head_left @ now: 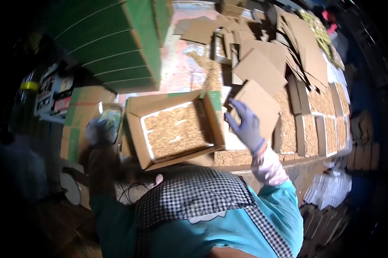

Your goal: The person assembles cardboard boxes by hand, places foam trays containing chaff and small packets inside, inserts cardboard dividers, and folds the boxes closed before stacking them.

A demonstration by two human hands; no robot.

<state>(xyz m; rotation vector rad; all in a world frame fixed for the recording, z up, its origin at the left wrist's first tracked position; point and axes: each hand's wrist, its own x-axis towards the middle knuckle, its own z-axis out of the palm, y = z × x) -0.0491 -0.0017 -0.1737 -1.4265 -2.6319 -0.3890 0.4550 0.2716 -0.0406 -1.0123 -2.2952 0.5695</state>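
Observation:
An open cardboard box (pixel 131 124) sits tilted in front of me, with a layer of tan, chip-like filling (pixel 174 133) inside a white lining. My right hand (pixel 247 127), in a pale purple glove, is just right of the box with its fingers apart. It lies over or just above a flat cardboard sheet (pixel 263 109); contact is not clear. On the other side, my left hand (pixel 97 131) is gloved and blurred by motion. It is beside a shiny printed plastic packet (pixel 111 121) at a green-and-brown carton; whether it grips the packet I cannot tell.
Green cartons (pixel 116 47) are stacked high at the back left. Several filled boxes (pixel 308 135) stand in rows on the right. Loose cardboard sheets (pixel 263 64) pile up behind them. Spilled filling (pixel 211 71) lies on the table, and clear plastic trays (pixel 329 189) are at the lower right.

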